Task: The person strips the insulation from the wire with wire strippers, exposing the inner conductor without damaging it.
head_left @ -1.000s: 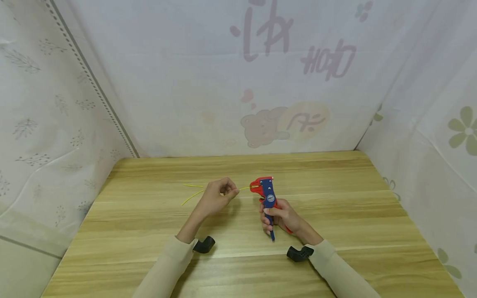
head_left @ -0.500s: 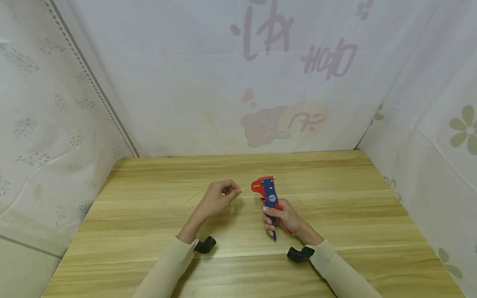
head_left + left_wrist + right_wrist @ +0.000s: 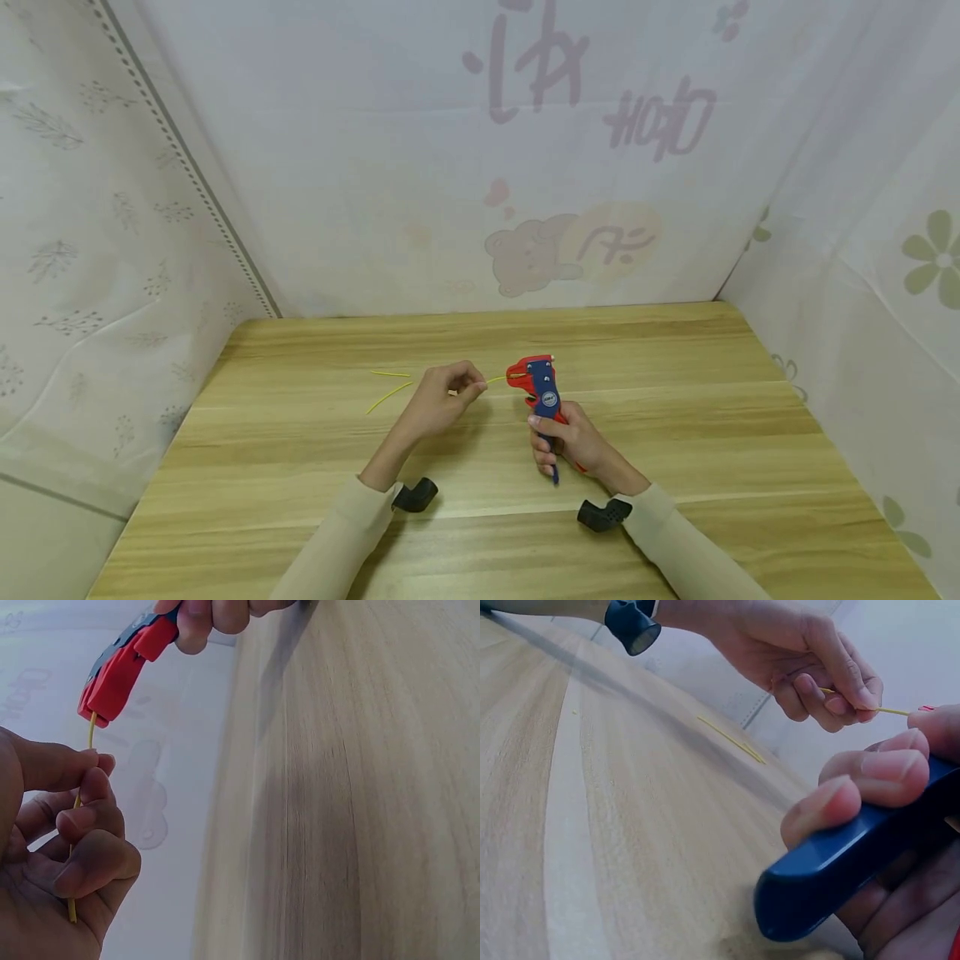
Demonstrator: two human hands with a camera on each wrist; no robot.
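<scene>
My left hand pinches a thin yellow wire between thumb and fingertips. The wire's tail runs across the palm in the left wrist view. Its other end enters the red nose of a red and blue wire stripper. My right hand grips the stripper's handles, fingers wrapped around the blue one. The tool is held nearly upright, nose toward the left hand. How much wire lies inside the jaws is hidden.
Two loose yellow wires lie on the wooden table left of the left hand. Printed cloth hangs behind the table and along both sides. Each sleeve cuff carries a black wrist camera.
The wire stripper and right hand have shifted slightly to the right. The left hand has moved a little the same way, still pinching the wire.
</scene>
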